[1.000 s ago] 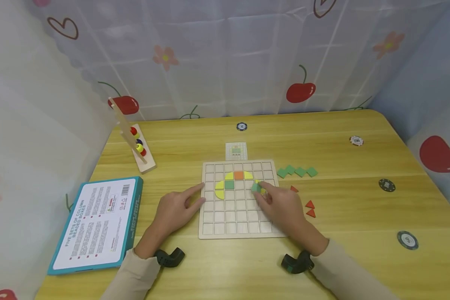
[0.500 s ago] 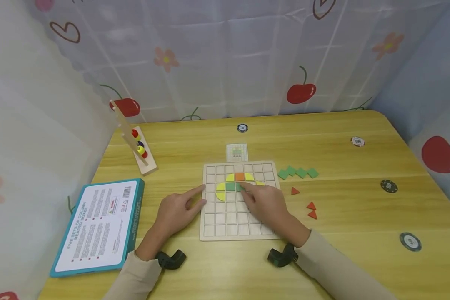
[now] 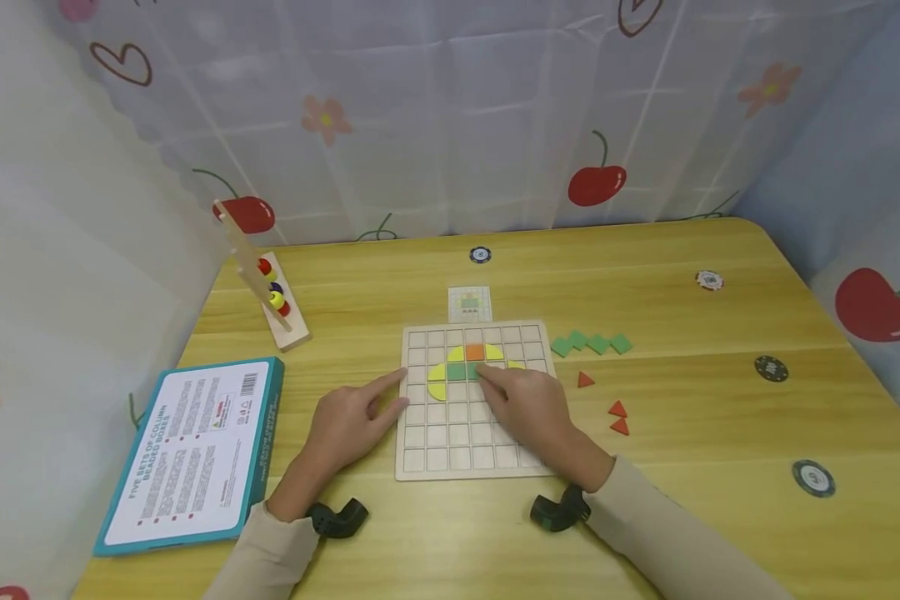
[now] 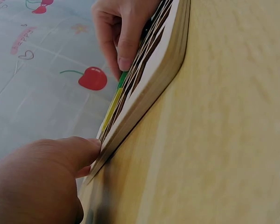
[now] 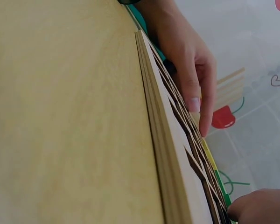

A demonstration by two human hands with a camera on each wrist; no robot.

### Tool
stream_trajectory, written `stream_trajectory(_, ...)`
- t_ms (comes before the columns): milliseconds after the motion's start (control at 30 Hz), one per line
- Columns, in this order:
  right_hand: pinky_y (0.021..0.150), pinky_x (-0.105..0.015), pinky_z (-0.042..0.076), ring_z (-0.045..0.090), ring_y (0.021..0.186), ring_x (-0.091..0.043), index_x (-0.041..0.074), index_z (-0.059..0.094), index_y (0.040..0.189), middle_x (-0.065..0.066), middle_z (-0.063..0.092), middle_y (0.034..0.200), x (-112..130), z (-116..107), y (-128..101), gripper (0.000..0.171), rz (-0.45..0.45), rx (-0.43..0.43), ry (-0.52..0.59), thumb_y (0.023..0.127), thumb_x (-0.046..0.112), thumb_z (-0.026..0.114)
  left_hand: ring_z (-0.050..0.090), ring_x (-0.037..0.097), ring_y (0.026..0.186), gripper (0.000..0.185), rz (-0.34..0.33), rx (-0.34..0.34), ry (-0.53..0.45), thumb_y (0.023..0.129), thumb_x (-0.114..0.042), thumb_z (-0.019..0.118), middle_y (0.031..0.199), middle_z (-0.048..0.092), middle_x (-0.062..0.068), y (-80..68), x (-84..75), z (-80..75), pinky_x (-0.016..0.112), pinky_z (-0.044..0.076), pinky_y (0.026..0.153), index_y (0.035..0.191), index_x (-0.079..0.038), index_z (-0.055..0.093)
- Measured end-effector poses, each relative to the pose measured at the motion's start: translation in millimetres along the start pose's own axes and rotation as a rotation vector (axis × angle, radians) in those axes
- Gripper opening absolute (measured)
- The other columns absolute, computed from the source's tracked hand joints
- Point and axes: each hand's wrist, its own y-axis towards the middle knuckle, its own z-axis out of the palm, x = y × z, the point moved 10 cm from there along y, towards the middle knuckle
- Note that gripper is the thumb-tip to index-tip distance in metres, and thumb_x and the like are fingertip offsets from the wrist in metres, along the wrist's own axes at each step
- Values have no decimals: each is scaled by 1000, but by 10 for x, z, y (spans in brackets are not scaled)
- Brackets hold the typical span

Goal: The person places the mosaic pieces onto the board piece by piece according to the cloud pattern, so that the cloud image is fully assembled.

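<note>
A wooden grid board (image 3: 425,437) lies flat in the middle of the table in the head view. Yellow quarter-round tiles (image 3: 438,390), an orange square tile (image 3: 475,352) and a green square tile (image 3: 456,372) sit in its cells. My right hand (image 3: 531,408) pinches a second green square tile (image 3: 472,370) at the cell beside the first; the fingertips partly cover it. My left hand (image 3: 348,425) touches the board's left edge with thumb and forefinger, both fairly straight. In the left wrist view, the right hand's thumb (image 4: 125,63) is on the green tile at the board's surface.
Several green squares (image 3: 598,343) and three red triangles (image 3: 618,408) lie right of the board. A pattern card (image 3: 469,305) is behind it. On the left are a blue box (image 3: 187,458) and a wooden bead stand (image 3: 288,329). Poker chips (image 3: 813,478) lie around.
My right hand has carried the green tile leftward across the board to the cell beside the other green square. It stays there over the last half second. My left hand keeps its place.
</note>
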Motion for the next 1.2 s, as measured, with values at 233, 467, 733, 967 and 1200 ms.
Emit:
stream_trajectory(233, 40, -22, 23, 43, 48, -5, 15, 81, 114, -5, 77, 81, 9, -2, 7, 22, 11, 10, -17, 92, 18, 78, 25, 2, 44, 44, -13, 16, 0, 98, -43, 68, 50, 34, -15, 11, 12, 9, 25, 23, 46, 137, -24, 68)
stream_trajectory(467, 41, -21, 25, 43, 49, -3, 15, 80, 115, -2, 76, 79, 12, -7, -15, 23, -10, -15, 13, 92, 17, 77, 26, 3, 44, 44, -26, 29, -1, 98, -44, 68, 51, 35, -14, 2, 33, 18, 26, 24, 47, 138, -25, 67)
stream_trajectory(733, 42, -23, 25, 33, 46, -4, 13, 78, 116, 12, 42, 54, -186, -222, -29, 25, 72, -103, 127, 93, 17, 75, 24, 2, 44, 44, -11, 14, 1, 98, -44, 67, 50, 34, -15, -1, 16, 19, 25, 23, 46, 137, -25, 68)
stream_trajectory(967, 43, -26, 27, 32, 45, -7, 9, 78, 115, 9, 42, 55, -728, -508, -63, 22, 197, -151, 138, 93, 13, 74, 24, 2, 44, 44, -3, 13, 2, 98, -45, 67, 50, 33, -15, 7, 3, 18, 25, 23, 47, 138, -25, 67)
stream_trajectory(1200, 40, -26, 26, 27, 41, -4, 7, 77, 116, 9, 38, 51, -1206, -682, -163, 22, 268, -130, 82, 95, 14, 72, 24, 2, 44, 44, -7, 9, 3, 98, -44, 68, 51, 32, -15, 1, -4, -1, 25, 22, 47, 137, -25, 68)
